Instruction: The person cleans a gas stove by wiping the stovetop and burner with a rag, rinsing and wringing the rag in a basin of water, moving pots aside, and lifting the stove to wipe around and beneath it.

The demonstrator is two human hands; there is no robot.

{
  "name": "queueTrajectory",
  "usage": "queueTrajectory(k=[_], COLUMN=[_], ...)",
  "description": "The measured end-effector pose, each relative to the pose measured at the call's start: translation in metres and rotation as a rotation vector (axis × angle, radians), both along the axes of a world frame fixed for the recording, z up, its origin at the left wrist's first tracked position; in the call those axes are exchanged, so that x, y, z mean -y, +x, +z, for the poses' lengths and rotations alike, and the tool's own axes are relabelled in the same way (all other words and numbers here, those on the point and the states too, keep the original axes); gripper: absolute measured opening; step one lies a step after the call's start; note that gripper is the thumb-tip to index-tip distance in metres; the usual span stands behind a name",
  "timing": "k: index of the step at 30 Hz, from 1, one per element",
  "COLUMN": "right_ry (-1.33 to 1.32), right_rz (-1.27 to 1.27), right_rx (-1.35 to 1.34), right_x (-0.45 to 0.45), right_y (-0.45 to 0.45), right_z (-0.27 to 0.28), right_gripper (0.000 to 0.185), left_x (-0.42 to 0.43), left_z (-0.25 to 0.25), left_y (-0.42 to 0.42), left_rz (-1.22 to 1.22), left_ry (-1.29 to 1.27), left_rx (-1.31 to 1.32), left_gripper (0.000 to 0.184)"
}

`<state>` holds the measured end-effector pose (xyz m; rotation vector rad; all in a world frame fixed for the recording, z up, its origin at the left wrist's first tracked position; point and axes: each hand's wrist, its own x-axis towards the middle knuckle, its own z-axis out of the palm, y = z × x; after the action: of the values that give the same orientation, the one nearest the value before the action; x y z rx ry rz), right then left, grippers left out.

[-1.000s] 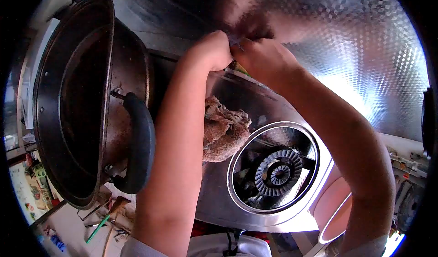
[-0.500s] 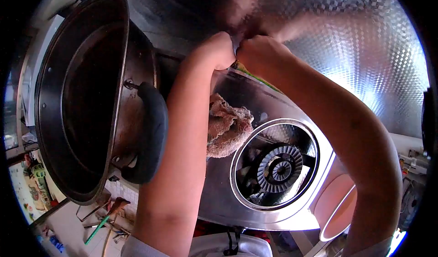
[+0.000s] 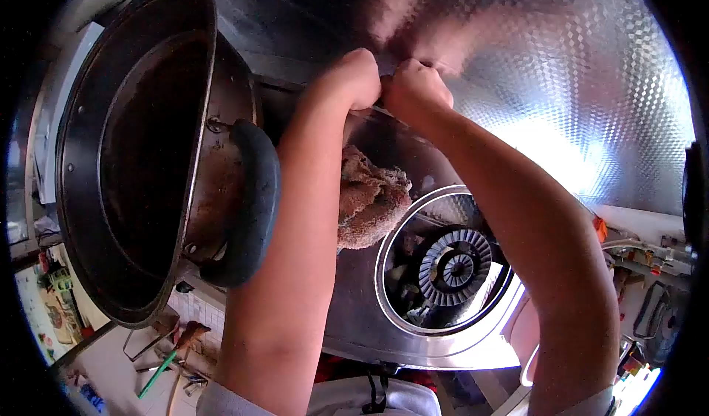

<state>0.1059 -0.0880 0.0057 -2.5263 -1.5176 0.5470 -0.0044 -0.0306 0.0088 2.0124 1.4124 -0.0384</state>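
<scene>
At far left, a deep dark pan (image 3: pixel 151 165) fills the side from near the top to well below the middle, its wide rim forming a hard boundary, and its thick curved handle (image 3: pixel 258 202) stands out to the right, right alongside the left forearm (image 3: pixel 284 283), so that hardly any space shows between them; whether they touch cannot be told. Right of that forearm, a crumpled brown cloth (image 3: pixel 375 205) lies on the steel stovetop (image 3: pixel 351 320), its left part hidden by the arm. A narrow strip of steel separates the cloth from the round burner (image 3: pixel 456 270), whose raised rim stands just beside it; more steel shows below, out to the bright, curved front edge. The right forearm (image 3: pixel 524 202) passes over the burner's upper right rim in this view, and a pink basin (image 3: pixel 526 327) shows low down beyond the stovetop edge, partly behind that arm. As for pose, the left arm rises almost straight to the left hand (image 3: pixel 360 80), bent at the wrist, fingers curled inward. Just beside it, the right hand (image 3: pixel 419 91) ends an arm slanting up from lower right with a bent elbow, knuckles folded. Both hands are at the stovetop's back edge, before the patterned metal sheet (image 3: pixel 561 76); their fingertips are hidden, so any grip cannot be told.
</scene>
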Motion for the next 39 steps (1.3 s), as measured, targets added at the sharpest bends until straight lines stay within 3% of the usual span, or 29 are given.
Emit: queueTrajectory(k=[3,6,9,10,13,16,19,25,39], right_ry=[-0.127,-0.055,0.264,0.209,0.112,0.091,0.304,0.219,0.192], right_rz=[-0.082,0.397,0.91,0.912,0.96,0.93,1.016,0.91,0.798], right_rx=[-0.07,0.171,0.178,0.303,0.336,0.395,0.437,0.399,0.314], right_x=[-0.008,0.004,0.015,0.011,0.002,0.009,0.01,0.009,0.012], right_y=[-0.003,0.017,0.056,0.055,0.055,0.048,0.049,0.045,0.04], right_z=[0.009,0.008,0.003,-0.004,-0.008,-0.001,-0.006,-0.009,-0.007], right_gripper=[0.039,0.036,0.029,0.03,0.035,0.035,0.026,0.028,0.024], left_x=[-0.002,-0.007,-0.002,-0.002,0.0,-0.005,-0.004,-0.002,0.0], left_z=[0.008,-0.015,0.001,0.002,-0.007,-0.014,-0.016,0.004,0.003], left_y=[0.0,-0.003,-0.002,-0.004,-0.003,-0.003,-0.005,-0.003,-0.001], left_rz=[-0.027,-0.033,-0.005,0.004,0.008,-0.026,-0.037,-0.011,-0.034], left_ry=[-0.086,0.042,-0.079,-0.11,0.073,0.039,0.078,-0.115,-0.02], left_rx=[-0.024,0.039,-0.009,-0.006,0.016,0.01,0.043,0.037,-0.004], left_gripper=[0.031,0.022,0.033,0.034,0.022,0.023,0.023,0.035,0.027])
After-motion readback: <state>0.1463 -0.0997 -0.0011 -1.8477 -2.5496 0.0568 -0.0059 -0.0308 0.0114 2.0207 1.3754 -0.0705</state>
